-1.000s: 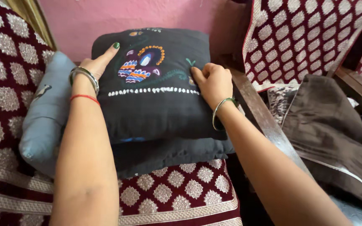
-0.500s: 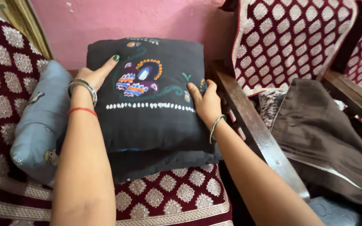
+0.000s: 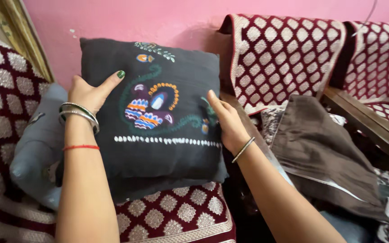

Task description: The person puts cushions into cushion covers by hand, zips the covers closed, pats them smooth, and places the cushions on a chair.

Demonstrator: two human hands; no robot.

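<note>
Firmly, our left hand (image 3: 88, 93) grips the left edge of the black embroidered cushion (image 3: 158, 112), green-nailed thumb laid across its face, while our right hand (image 3: 227, 122) clasps the right edge. Between both hands the cushion stands tilted over the maroon patterned seat (image 3: 176, 213). A grey-blue cushion (image 3: 39, 148) lies just left; a brown cloth (image 3: 325, 148) is draped to the right.

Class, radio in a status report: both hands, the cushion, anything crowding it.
Left hand and right hand grip the black cushion by its sides, tilted up. Grey cushion presses its left side. Wooden armrest close on the right.
</note>
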